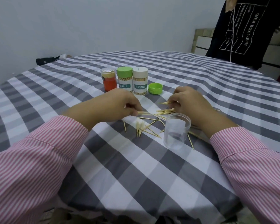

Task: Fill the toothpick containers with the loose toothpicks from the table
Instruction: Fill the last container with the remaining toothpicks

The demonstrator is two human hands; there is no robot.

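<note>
Two hands work the loose toothpicks [152, 125] scattered on the tabletop [136, 167]. Left hand [118, 107] pinches a small bundle lying roughly left-right; right hand [189, 105] curls round another bundle, likewise crosswise. Just beside the right wrist stands the empty clear container [176, 131], open and upright; a sleeve brushing it could tip it over.

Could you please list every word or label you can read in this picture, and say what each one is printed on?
"TOOTHPICK": label of the white-lidded container.
"OOTHPICK": label of the green-lidded container; the first letter is cut off by the curve.
"OVER BOX T-SHIRT": black shirt of the person standing by the table.
The shirt's smaller lines are too blurred to read.
Orange container: no readable text.
</note>
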